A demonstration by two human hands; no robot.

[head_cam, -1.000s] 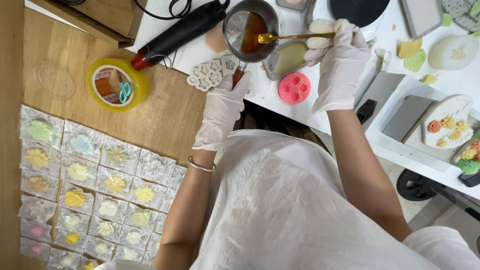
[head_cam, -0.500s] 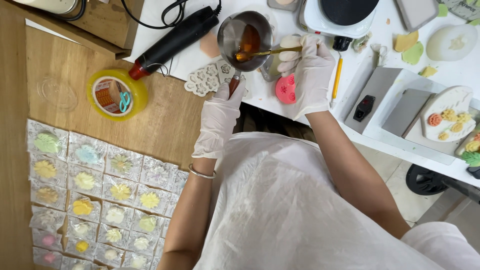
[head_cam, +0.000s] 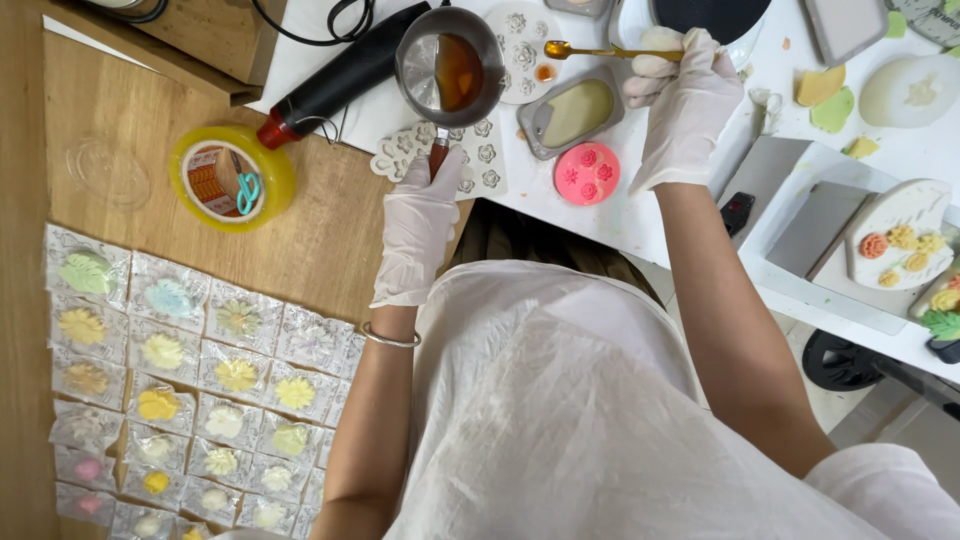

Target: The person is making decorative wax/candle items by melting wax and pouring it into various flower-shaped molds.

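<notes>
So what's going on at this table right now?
A person in white gloves is working with flower moulds. The left hand holds the handle of a small metal pot with amber liquid inside. The right hand holds a gold spoon over a white flower mould, the spoon bowl carrying some of the liquid. A round pink mould and a grey tray sit close by. Wrapped pastel flower pieces lie in rows on the wooden surface beside the left arm.
</notes>
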